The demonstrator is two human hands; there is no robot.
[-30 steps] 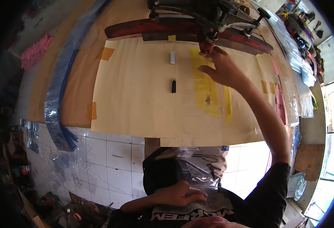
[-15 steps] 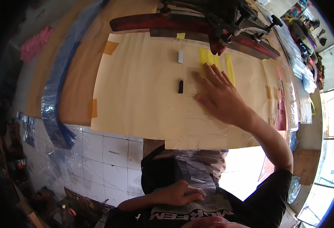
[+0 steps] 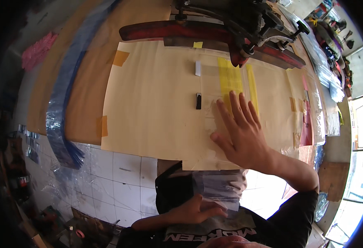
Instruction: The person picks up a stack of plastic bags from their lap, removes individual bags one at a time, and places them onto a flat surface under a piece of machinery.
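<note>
My right hand [image 3: 247, 134], fingers spread, is palm down over the right half of a cream paper-covered board [image 3: 148, 103]. Its fingertips reach the lower end of a wide yellow tape strip [image 3: 230, 76]. A thin clear sheet seems to lie under the palm, though its edges are hard to make out. Left of the hand are a small black piece [image 3: 198, 101] and a small white piece [image 3: 198, 68]. Down by my lap, my left hand [image 3: 192, 211] is closed on the near end of some clear plastic sheets [image 3: 218, 186]; its fingertips are partly hidden.
A dark red clamp frame [image 3: 202, 31] with black knobs spans the board's far edge. Blue-edged plastic strips [image 3: 59, 111] hang over the table at left. Orange tape [image 3: 120, 58] marks the board's left side. Clear plastic [image 3: 330, 82] lies stacked at right; white tiles [image 3: 125, 169] show below.
My right hand has slid toward me, uncovering more of the yellow strip. My left hand stays near my lap on the plastic sheets. The whole view has shifted slightly.
</note>
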